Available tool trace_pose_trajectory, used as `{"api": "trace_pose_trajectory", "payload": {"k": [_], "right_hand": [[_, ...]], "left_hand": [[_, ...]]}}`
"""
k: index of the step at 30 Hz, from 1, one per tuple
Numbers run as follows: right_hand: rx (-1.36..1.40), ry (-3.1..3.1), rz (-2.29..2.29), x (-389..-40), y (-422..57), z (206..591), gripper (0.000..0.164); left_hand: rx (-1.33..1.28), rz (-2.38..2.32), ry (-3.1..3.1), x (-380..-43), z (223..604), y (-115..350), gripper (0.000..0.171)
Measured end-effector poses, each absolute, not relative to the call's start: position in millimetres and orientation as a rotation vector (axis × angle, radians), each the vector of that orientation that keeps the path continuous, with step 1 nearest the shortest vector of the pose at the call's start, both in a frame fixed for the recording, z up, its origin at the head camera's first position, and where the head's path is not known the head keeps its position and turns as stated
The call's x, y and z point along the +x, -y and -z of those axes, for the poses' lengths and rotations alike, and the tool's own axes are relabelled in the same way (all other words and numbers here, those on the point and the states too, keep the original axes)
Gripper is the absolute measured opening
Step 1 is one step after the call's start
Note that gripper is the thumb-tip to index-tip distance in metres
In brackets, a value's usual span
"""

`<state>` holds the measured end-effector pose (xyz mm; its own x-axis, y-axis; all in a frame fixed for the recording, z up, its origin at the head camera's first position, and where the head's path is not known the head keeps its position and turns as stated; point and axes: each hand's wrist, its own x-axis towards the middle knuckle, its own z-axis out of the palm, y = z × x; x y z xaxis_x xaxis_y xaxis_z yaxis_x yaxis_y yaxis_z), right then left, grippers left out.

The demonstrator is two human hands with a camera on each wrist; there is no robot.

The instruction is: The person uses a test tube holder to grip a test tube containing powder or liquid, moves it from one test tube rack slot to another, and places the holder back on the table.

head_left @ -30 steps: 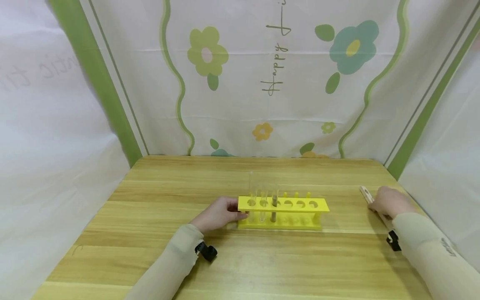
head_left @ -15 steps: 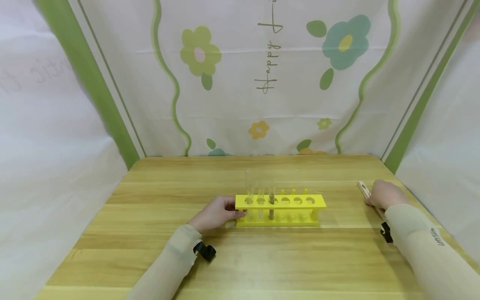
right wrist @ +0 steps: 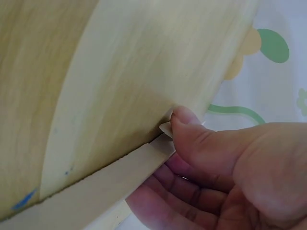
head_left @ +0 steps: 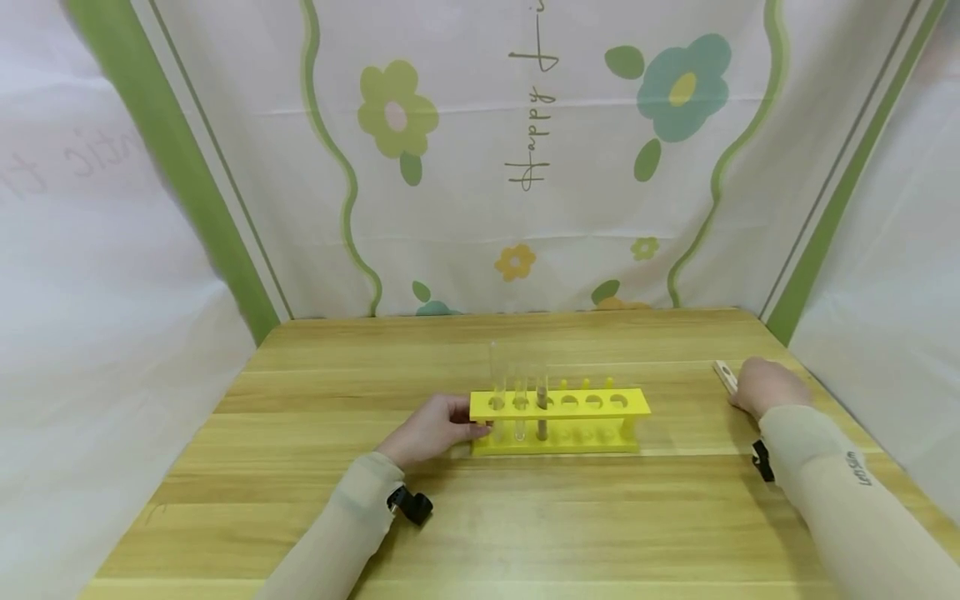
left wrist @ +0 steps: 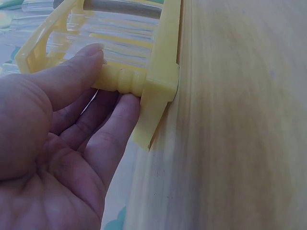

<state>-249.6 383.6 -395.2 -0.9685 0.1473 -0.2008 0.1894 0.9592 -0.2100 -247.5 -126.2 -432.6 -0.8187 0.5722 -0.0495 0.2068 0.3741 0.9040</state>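
Observation:
A yellow test tube rack (head_left: 561, 403) stands upright on the table. Three clear test tubes (head_left: 498, 375) stand in its left holes; the third (head_left: 542, 400) has something grey-brown inside. My left hand (head_left: 429, 429) grips the rack's left end; in the left wrist view its thumb and fingers (left wrist: 117, 129) are round the yellow end post (left wrist: 120, 79). At the right side of the table, my right hand (head_left: 771, 387) pinches a flat wooden test tube clamp (head_left: 725, 377). The right wrist view shows the thumb (right wrist: 192, 139) against the clamp's strip (right wrist: 105, 182), which lies along the tabletop.
The wooden table (head_left: 480, 525) reaches back to a white cloth (head_left: 480, 192) with printed flowers. White cloth walls (head_left: 97, 333) also flank it left and right. Short yellow pegs (head_left: 587, 384) rise along the rack's rear.
My right hand has moved slightly left along the clamp, covering more of it. The left hand stays on the rack. The head view has shifted a little.

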Motion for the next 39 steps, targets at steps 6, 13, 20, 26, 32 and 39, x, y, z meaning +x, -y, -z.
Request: {"api": "trace_pose_trajectory", "payload": {"k": [6,13,20,26,32,39], "right_hand": [[0.269,-2.918,0.340,-250.1,-381.3,396.3,0.026],[0.262,-2.919,0.343,-248.0,-381.6,397.7,0.027],[0.212,-2.940,0.346,-246.7,-381.4,398.1,0.026],[0.173,-2.915,0.352,-244.2,-380.4,394.7,0.025],[0.130,-2.905,0.337,-243.9,-381.6,394.2,0.026],[0.116,-2.883,0.344,-244.0,-382.5,393.3,0.033]], "left_hand": [[0.676,-1.435,-2.285,-245.9,433.5,126.5,0.015],[0.681,-1.422,-2.272,-244.8,432.0,128.4,0.016],[0.684,-1.420,-2.281,-244.8,432.2,129.8,0.015],[0.695,-1.411,-2.288,-245.9,435.1,129.4,0.012],[0.696,-1.431,-2.267,-247.5,435.0,129.0,0.013],[0.701,-1.424,-2.293,-250.8,437.1,128.1,0.013]]}}
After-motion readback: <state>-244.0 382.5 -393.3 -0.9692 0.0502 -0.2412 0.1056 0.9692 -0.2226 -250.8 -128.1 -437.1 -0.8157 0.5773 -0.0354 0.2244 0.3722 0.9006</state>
